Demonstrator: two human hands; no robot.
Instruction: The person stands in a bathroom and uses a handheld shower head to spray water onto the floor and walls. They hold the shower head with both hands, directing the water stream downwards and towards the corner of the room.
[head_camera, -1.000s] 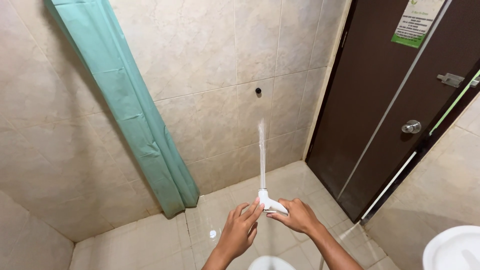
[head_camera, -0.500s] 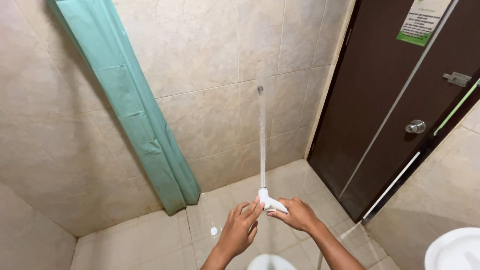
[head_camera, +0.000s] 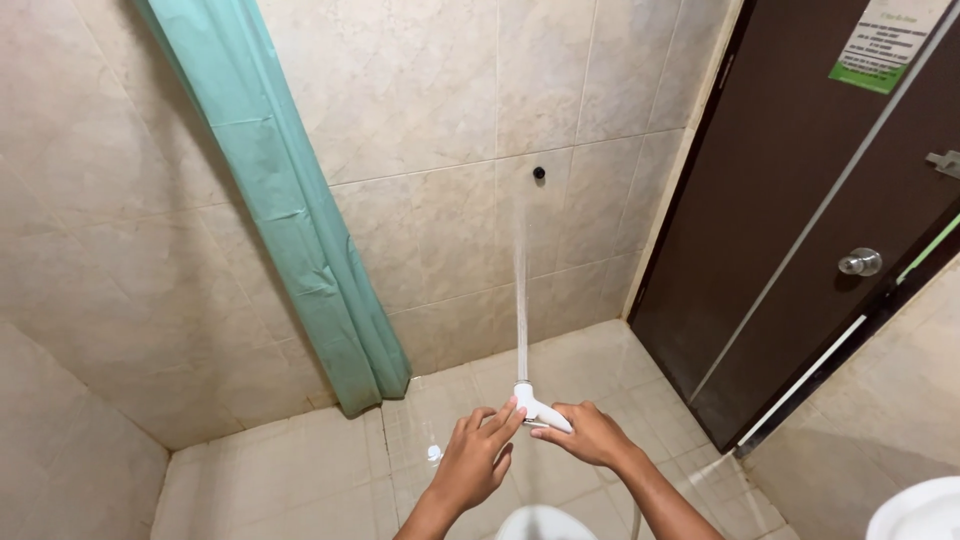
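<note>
Below, right hand (head_camera: 590, 437) gripping white spray nozzle (head_camera: 535, 406), left hand (head_camera: 475, 462) open, fingertips touching it.

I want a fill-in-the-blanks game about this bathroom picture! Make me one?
1. The right hand holds a small white plastic ____ sprayer.
2. The thin jet of water shoots toward the beige tiled ____.
3. The long plastic shower curtain is coloured ____.
4. The dark brown door has a round silver ____.

Missing words: hand; wall; green; knob
</note>
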